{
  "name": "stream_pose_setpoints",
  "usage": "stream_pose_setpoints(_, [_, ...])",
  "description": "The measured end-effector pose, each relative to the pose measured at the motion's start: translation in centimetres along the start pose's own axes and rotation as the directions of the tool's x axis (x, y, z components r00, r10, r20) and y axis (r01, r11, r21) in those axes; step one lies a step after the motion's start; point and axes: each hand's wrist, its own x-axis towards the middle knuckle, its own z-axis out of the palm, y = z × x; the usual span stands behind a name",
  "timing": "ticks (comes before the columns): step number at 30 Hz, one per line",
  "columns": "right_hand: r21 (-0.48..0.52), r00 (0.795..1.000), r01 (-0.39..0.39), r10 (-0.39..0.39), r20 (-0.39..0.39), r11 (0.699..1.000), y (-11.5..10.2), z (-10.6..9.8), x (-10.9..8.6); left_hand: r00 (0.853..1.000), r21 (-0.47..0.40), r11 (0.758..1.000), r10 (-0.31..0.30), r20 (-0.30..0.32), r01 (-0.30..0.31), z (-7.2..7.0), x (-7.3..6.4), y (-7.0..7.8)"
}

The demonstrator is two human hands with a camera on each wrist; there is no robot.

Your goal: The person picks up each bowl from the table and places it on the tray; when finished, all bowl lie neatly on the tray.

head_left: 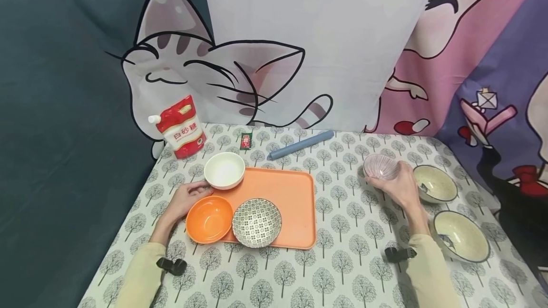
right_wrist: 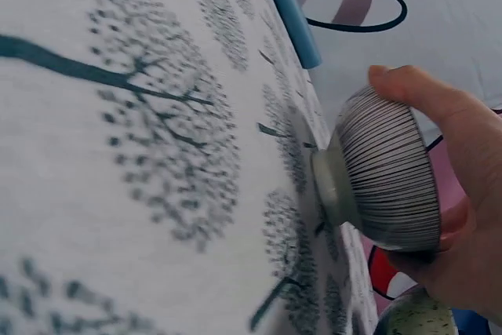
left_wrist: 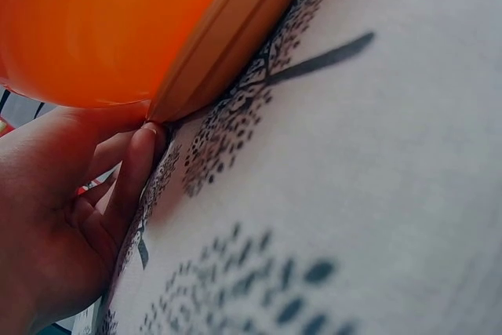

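Observation:
My left hand (head_left: 188,198) is at the left edge of an orange-pink tray (head_left: 295,198), between a white bowl (head_left: 224,170) and a bright orange bowl (head_left: 209,220). In the left wrist view, its fingertips pinch the tray's rim (left_wrist: 235,37) right under the orange bowl. A patterned bowl (head_left: 257,222) sits on the tray's front part. Over on the right, my right hand (head_left: 401,187) grips a small striped bowl (head_left: 378,166) by its rim, thumb on one side and fingers on the other. The right wrist view shows its foot (right_wrist: 333,190) close over the tablecloth.
Two cream bowls (head_left: 436,183) with dark rims stand right of the right hand, one nearer the front. At the back are a red and white sugar pouch (head_left: 184,129), a small green and red packet (head_left: 246,141) and a blue-grey stick (head_left: 301,145). Printed curtains hang behind.

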Motion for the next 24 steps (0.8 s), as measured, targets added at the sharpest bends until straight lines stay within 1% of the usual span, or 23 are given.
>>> stream_pose_setpoints(3, [0.024, 1.000, -0.030, 0.030, 0.005, 0.999, -0.5, 0.4, -0.4, 1.000, -0.004, 1.000, 0.009, 0.003, -0.009, 0.0, 0.0, 0.1])
stream_pose_setpoints(6, [0.056, 0.998, -0.041, 0.039, 0.046, 0.998, -1.7, 0.8, -0.9, 1.000, -0.008, 1.000, 0.015, 0.007, -0.015, 0.0, 0.0, 0.2])
stream_pose_setpoints(11, [0.082, 0.995, 0.034, -0.041, 0.085, 0.996, -3.8, 2.0, -1.4, 1.000, -0.011, 1.000, 0.018, 0.008, -0.018, 0.0, 0.0, 0.0])
stream_pose_setpoints(15, [0.113, 0.987, 0.082, -0.097, 0.131, 0.990, -5.7, 3.3, -1.7, 1.000, -0.013, 1.000, 0.012, 0.005, -0.012, 0.1, 0.0, -0.1])
stream_pose_setpoints(19, [0.156, 0.973, 0.109, -0.138, 0.187, 0.982, -8.0, 4.9, -2.2, 1.000, -0.011, 1.000, 0.008, 0.003, -0.007, 0.0, -0.1, -0.1])
stream_pose_setpoints(24, [0.193, 0.948, 0.151, -0.198, 0.250, 0.970, -10.9, 6.7, -2.7, 1.000, 0.010, 1.000, 0.016, 0.007, -0.016, 0.0, -0.1, 0.0])
